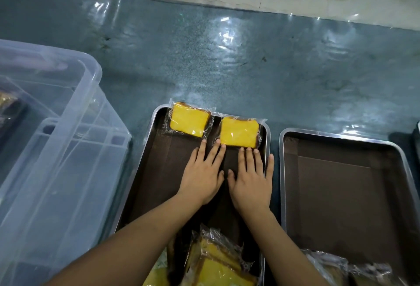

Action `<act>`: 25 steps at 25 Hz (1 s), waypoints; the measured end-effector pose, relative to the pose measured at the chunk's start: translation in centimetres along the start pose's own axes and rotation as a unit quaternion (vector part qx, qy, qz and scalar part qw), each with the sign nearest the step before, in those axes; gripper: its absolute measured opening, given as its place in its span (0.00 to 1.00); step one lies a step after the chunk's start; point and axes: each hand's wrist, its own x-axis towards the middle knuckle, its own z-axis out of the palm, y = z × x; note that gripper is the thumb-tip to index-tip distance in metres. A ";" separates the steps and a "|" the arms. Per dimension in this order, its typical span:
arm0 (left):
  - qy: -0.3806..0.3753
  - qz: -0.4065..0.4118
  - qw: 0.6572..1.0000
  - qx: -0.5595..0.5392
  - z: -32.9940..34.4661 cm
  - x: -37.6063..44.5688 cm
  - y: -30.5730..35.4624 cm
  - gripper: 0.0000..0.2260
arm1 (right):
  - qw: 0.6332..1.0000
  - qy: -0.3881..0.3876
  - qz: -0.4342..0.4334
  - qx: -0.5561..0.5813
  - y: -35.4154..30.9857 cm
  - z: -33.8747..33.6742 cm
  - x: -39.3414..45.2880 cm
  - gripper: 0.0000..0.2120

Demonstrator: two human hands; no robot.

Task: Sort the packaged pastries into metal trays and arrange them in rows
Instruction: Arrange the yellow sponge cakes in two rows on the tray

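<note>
Two yellow pastries (189, 122) (239, 134) side by side at far end of left tray (145, 149). Left hand (202, 172) and right hand (252, 180) flat, fingers spread, fingertips at pastries' near edges. More packs (213, 260) heaped at tray's near end. Right tray (281, 172) beside, clear bin (68, 126) left on tabletop (250, 58).

The scene is lit evenly from overhead, moderately bright. White glare patches are thrown across the clear plastic sheet (227, 35) covering the table, and thin highlights are caught on the metal tray rims (281, 149). Shadows are kept soft and short. Straight edges are bowed by wide-angle distortion toward the borders. Slight softness is seen at the bottom edge.
</note>
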 end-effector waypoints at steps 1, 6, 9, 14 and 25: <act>0.002 0.000 1.000 0.001 -0.2 0.4 0.0 0.31 | 1.000 -0.002 0.000 -0.006 0.1 -0.1 0.4 0.32; 0.002 0.000 1.000 -0.001 -1.3 1.3 -0.1 0.30 | 1.000 -0.001 -0.001 -0.007 0.4 -0.5 1.7 0.32; -0.001 -0.003 1.000 -0.001 -1.6 1.1 0.3 0.30 | 1.000 -0.007 0.001 -0.001 0.5 -0.7 1.8 0.31; 0.001 -0.005 1.000 -0.005 -2.0 0.7 0.4 0.30 | 1.000 -0.006 -0.002 0.016 0.3 -1.1 1.7 0.28; 0.001 -0.009 1.000 -0.028 -2.8 -2.2 -0.1 0.30 | 0.998 -0.017 -0.028 0.045 -0.8 -3.1 0.2 0.23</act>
